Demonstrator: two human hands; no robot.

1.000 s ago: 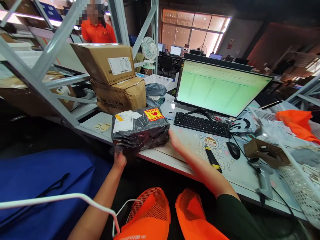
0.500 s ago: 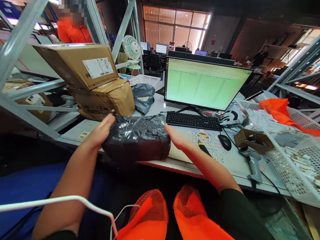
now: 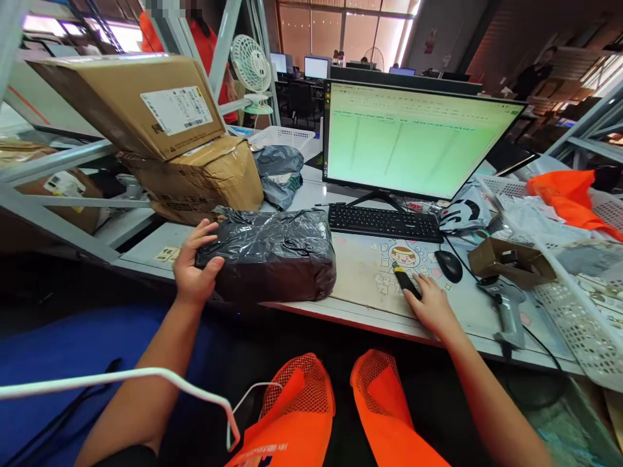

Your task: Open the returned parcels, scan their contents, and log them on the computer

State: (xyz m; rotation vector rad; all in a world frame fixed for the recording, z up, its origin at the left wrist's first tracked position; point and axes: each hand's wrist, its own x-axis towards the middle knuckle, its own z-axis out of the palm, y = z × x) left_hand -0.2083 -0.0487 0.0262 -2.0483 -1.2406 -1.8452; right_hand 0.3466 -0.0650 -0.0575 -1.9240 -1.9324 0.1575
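Note:
A black plastic-wrapped parcel (image 3: 272, 256) lies at the desk's front edge, with no label showing on top. My left hand (image 3: 193, 271) grips its left end, thumb on top and fingers curled against the side. My right hand (image 3: 431, 306) rests on the desk mat (image 3: 360, 275) to the right, well apart from the parcel. Its fingers are stretched out and the fingertips touch the near end of a black-and-yellow hand tool (image 3: 403, 280).
Two cardboard boxes (image 3: 170, 110) are stacked behind the parcel. A monitor (image 3: 413, 139), keyboard (image 3: 384, 224), mouse (image 3: 448, 266), barcode scanner (image 3: 509, 311) and small open box (image 3: 511, 259) fill the desk. White baskets (image 3: 577, 318) stand right, a blue sack (image 3: 48, 350) lower left. A person in orange (image 3: 204, 32) stands behind the rack.
The parcel was turned over, so its labels no longer show. My right hand left the parcel and moved right to the hand tool. My left hand shifted to the parcel's left end.

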